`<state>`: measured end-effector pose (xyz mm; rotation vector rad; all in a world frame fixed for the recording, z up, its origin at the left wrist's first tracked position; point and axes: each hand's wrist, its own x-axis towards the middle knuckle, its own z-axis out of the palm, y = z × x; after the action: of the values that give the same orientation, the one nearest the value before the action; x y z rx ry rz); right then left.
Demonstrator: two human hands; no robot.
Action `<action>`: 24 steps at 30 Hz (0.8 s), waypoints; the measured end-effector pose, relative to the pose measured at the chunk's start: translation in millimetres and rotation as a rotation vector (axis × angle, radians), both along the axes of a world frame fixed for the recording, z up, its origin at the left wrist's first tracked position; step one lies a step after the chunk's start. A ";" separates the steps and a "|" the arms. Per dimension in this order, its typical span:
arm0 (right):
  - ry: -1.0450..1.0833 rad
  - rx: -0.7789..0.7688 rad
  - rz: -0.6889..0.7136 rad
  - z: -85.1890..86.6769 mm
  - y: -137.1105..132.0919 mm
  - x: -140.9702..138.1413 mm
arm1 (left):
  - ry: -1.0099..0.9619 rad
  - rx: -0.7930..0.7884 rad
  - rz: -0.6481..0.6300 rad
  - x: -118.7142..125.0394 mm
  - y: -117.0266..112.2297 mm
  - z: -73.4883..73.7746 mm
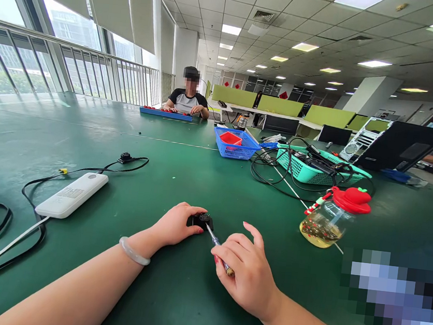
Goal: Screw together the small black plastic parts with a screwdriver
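Observation:
My left hand point(177, 224), with a pale bangle at the wrist, is closed around a small black device point(199, 220) on the green table point(171, 282). Its kind is hard to make out, and my fingers cover part of it. Between the thumb and fingers of my right hand point(245, 270) is a slim screwdriver point(214, 236) with a clear handle. The screwdriver's tip meets the near right side of the device, and its shaft slants down toward my right palm. My right index finger is raised.
To the left lie a white power bank point(74, 194) and black cables. A jar with a red lid point(329, 219) stands at right. Behind are a blue basket point(237, 152), a green basket point(301, 171) with cables, and a tilted black monitor point(402, 144). A person point(188, 99) sits across the table.

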<state>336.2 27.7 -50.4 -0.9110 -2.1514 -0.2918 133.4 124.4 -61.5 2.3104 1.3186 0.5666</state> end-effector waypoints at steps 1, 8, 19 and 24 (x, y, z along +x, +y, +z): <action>-0.003 0.001 0.001 -0.1 0.1 0.1 | -0.007 0.000 -0.003 0.0 -0.1 0.1; -0.017 0.011 0.010 0.0 1.1 0.7 | -0.053 -0.019 -0.017 -0.3 0.1 -0.3; 0.073 -0.074 -0.101 -2.2 11.0 5.0 | -0.033 -0.002 -0.038 0.2 -1.7 2.0; 0.168 -0.033 -0.092 0.5 9.1 5.5 | 0.004 0.036 -0.066 0.5 -2.1 2.2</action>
<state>341.7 36.8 -49.9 -1.0181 -1.9685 -0.2178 133.8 122.3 -59.2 2.3755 1.2385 0.5683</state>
